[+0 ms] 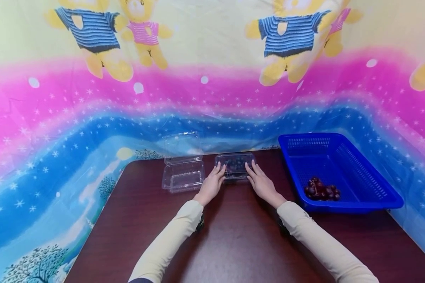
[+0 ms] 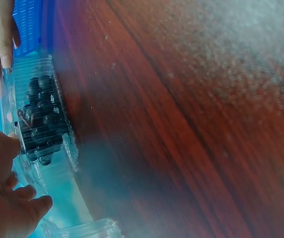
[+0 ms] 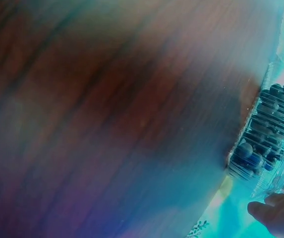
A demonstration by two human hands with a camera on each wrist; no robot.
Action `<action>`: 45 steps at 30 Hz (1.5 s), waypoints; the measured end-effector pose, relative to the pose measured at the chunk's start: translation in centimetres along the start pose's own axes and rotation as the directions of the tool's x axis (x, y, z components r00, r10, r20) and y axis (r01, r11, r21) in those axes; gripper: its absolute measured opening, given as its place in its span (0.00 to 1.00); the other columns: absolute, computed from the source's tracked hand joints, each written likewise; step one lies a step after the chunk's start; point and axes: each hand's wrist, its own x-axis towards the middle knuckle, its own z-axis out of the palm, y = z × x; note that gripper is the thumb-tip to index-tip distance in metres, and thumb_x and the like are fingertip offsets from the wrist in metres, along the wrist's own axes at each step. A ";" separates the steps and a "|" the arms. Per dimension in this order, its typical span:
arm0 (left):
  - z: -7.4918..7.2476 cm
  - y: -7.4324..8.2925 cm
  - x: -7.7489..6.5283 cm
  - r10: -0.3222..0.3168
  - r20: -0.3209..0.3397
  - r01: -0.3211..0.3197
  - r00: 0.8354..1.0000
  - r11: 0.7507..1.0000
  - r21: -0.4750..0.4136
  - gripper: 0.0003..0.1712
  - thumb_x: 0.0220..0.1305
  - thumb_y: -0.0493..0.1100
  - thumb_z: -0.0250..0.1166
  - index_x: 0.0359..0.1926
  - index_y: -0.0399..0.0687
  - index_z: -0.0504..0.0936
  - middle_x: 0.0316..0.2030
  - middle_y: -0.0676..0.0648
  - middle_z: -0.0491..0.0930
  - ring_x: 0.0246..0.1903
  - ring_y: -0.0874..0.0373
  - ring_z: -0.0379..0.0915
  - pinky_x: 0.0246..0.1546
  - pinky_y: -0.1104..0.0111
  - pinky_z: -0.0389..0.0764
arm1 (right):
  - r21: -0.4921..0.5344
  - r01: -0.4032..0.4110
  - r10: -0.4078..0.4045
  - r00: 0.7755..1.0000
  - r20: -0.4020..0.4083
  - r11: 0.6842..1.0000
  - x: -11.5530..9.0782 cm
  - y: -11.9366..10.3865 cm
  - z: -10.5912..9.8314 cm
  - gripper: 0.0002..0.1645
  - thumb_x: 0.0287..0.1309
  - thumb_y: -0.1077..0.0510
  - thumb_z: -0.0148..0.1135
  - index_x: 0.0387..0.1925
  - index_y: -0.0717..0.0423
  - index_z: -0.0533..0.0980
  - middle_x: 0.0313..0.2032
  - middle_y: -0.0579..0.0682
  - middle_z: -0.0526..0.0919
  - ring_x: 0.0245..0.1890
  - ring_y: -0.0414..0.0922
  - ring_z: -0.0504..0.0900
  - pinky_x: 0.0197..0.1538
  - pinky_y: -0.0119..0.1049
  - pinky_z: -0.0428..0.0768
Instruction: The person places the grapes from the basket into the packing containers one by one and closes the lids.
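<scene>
A clear plastic clamshell box (image 1: 235, 156) with dark grapes (image 2: 43, 116) inside lies at the far edge of the table, its lid down over them. My left hand (image 1: 211, 184) touches its left end, the fingers reaching forward onto the lid. At the opposite end, my right hand (image 1: 263, 184) rests its extended fingers on the lid's edge. In the right wrist view, the grapes (image 3: 265, 129) show through the box's ribbed side. Just left of my left hand stands a second clamshell box (image 1: 184, 175), lid raised, with nothing visible inside.
A blue plastic basket (image 1: 354, 206) stands on the right of the table, with a bunch of dark red grapes (image 1: 320, 189) in its near left corner. Behind the brown table (image 1: 233, 243) hangs a patterned cloth (image 1: 205, 102), close to both boxes.
</scene>
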 end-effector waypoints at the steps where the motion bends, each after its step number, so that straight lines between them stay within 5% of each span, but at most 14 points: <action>1: 0.0 0.0 0.0 -0.003 -0.002 0.003 1.000 1.000 0.005 0.27 0.68 0.41 0.54 0.67 0.44 0.63 0.68 0.39 0.56 0.66 0.45 0.56 0.54 0.55 0.73 | -0.003 0.003 -0.003 1.000 -0.004 1.000 0.0 0.0 0.0 0.32 0.67 0.53 0.50 0.70 0.50 0.55 0.70 0.59 0.52 0.69 0.55 0.55 0.18 0.35 0.71; 14: -0.4 0.8 0.3 -0.046 0.022 0.046 0.999 0.999 0.018 0.27 0.69 0.40 0.53 0.67 0.41 0.62 0.68 0.37 0.55 0.66 0.43 0.54 0.57 0.56 0.71 | -0.033 0.018 -0.020 0.998 -0.066 0.999 0.4 0.1 0.6 0.32 0.66 0.55 0.52 0.69 0.52 0.57 0.69 0.60 0.55 0.67 0.55 0.58 0.14 0.33 0.64; 45: -0.5 1.2 0.8 -0.083 0.042 0.079 0.996 0.993 0.093 0.27 0.70 0.41 0.50 0.68 0.42 0.60 0.69 0.37 0.52 0.67 0.44 0.52 0.53 0.59 0.75 | -0.031 -0.044 0.044 0.999 0.003 0.999 1.1 -0.2 0.1 0.32 0.68 0.55 0.48 0.70 0.51 0.54 0.71 0.58 0.50 0.68 0.54 0.56 0.18 0.37 0.70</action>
